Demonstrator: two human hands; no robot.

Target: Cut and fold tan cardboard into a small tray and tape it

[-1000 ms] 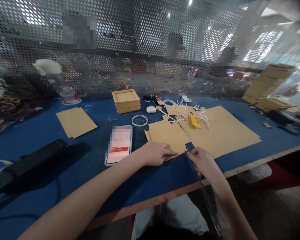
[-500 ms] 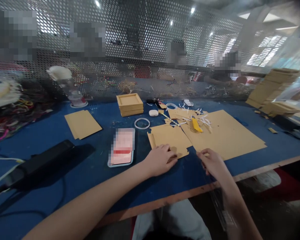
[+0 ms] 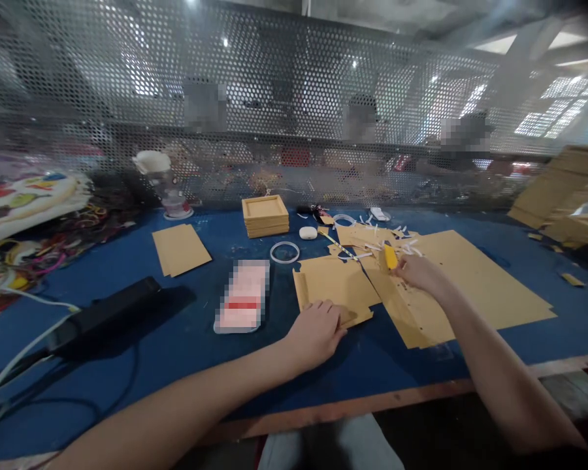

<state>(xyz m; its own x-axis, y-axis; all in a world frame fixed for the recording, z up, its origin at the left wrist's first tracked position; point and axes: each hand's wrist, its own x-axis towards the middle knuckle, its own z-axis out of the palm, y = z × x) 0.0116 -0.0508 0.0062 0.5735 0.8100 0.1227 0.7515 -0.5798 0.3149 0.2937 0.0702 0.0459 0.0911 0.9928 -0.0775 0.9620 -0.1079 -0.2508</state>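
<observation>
My left hand is closed over the front edge of a kraft cardboard piece, its fingers bent on the folded flap. The left side of that piece is folded up too, and its corners are notched. Further right, my right hand reaches across a large flat cardboard sheet. Its fingertips are closed at the lower end of a small yellow tool, whose exact kind I cannot make out. White paper strips lie scattered around it, beside a yellow measuring tape.
A phone lies left of my hands, near a clear ring and a white earphone case. Stacked cardboard trays stand behind. Cut sheets and a black power adapter are left. A perforated metal screen bounds the back.
My right hand has moved from the table's front, up and over the large sheet to the yellow tool. A cardboard strip now lies at that sheet's front. My left hand stays on the cardboard piece.
</observation>
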